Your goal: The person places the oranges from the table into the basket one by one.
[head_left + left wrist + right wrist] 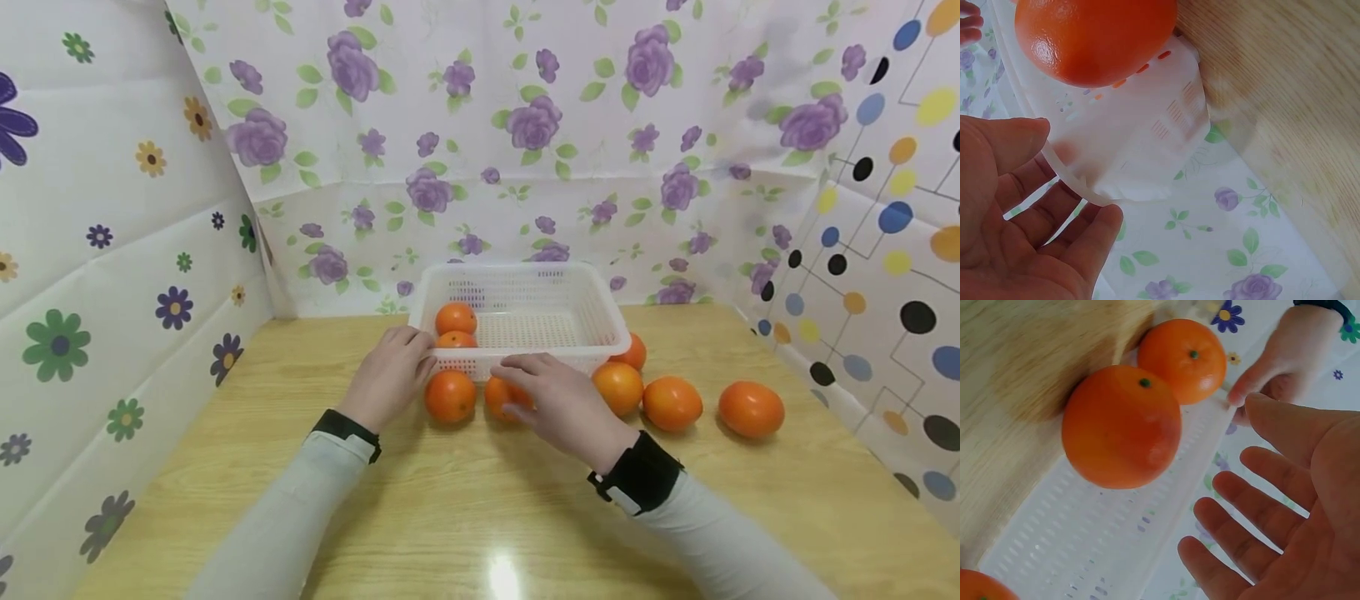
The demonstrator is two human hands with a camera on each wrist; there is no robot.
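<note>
Basket [527,331] of white plastic sits on the desk [420,517], two oranges [456,319] inside its left end. I see the person's left grip [390,375] clamped on its near-left rim; the right grip [558,400], fingers apart, hovers before its front by one orange [498,402]. Another orange [450,397] lies beside that, four more [672,404] around its right front corner.

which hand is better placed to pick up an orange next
Probably the right hand: it is empty, near an orange by the basket, while the left hand holds the basket's rim.
</note>
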